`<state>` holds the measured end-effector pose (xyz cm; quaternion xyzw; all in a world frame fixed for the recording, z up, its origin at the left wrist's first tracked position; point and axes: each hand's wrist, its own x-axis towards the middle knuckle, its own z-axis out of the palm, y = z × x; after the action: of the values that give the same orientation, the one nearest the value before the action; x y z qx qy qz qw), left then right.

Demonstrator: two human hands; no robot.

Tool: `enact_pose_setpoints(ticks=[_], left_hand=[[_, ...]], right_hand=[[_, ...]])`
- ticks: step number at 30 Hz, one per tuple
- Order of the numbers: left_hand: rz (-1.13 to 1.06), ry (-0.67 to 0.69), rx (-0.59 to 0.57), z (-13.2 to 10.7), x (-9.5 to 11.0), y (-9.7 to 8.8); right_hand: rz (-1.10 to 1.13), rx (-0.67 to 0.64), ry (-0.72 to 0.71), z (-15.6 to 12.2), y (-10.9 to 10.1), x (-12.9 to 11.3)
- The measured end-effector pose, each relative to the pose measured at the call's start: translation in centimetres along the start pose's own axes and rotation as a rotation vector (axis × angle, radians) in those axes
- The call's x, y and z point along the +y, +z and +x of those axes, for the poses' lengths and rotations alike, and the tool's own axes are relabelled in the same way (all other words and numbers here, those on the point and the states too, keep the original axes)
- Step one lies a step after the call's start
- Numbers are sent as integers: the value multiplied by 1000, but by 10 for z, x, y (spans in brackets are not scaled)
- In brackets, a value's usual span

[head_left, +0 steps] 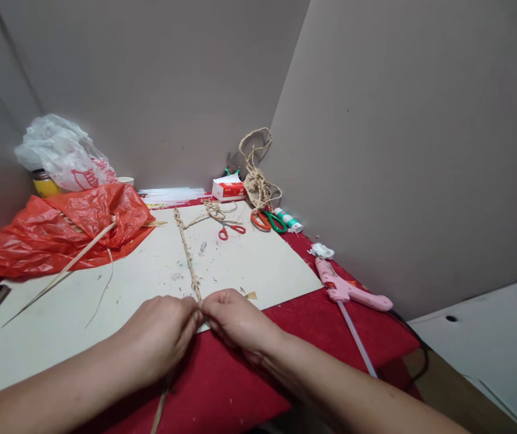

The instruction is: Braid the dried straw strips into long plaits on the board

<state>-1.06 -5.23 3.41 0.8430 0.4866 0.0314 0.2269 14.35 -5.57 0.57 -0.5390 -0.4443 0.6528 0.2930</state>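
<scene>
A braided straw cord [188,253] runs down the cream board [249,259] toward me. At its near end my left hand [168,328] and my right hand [235,319] meet, both closed in a pinch on the cord. The fingertips touch, so the exact spot they grip is hidden. Loose straw strands [162,407] hang below my left hand over the table's front edge. Near the cord's far end lie a tangle of thin cord [214,210] and small red-handled scissors [231,231].
At left, a red plastic bag [32,232] holds straw, with long strands [75,259] sticking out. A pink glue gun [349,290] lies right on the red cloth [240,380]. Behind are coiled rope [258,187], orange-and-green-handled scissors [276,222], a small box [229,190] and glue sticks [172,196].
</scene>
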Motion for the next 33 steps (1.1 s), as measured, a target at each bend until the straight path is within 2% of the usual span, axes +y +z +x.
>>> enact_pose_setpoints(ticks=[4,8,11,13,15,18,19,20,22,24,26,29,33], left_hand=[[235,8,-31,-8,10,15],[312,71,-14,-17,14,35],[184,199,-89,-25,18,38],[-19,249,-99,-27,20,29],[-241,222,26,-21,18,12],[-508,21,372,-1,7,-6],[-635,-34,366,7,2,-7],[-792,-55,267,13,-2,-5],[-1043,-105,-3,22,-8,5],[-1134,-155,-190,25,-10,17],[-1096,-161,-203,25,-12,25],[-969,-94,-117,24,-13,25],[-846,-64,-111,26,-13,16]], right_hand=[[175,-36,75,-3,4,1],[199,-74,59,-5,4,3],[243,-110,68,-6,0,4],[286,-137,67,-6,-5,5],[329,-165,53,-7,-9,6],[360,-207,40,-7,-13,6],[360,-220,38,-7,-13,5],[355,-230,35,-7,-14,5],[336,-246,22,-8,-14,2],[294,-259,18,-7,-15,0],[231,-247,25,-7,-16,-1],[89,-203,24,-5,-19,-1],[-289,-108,-137,-1,-23,1]])
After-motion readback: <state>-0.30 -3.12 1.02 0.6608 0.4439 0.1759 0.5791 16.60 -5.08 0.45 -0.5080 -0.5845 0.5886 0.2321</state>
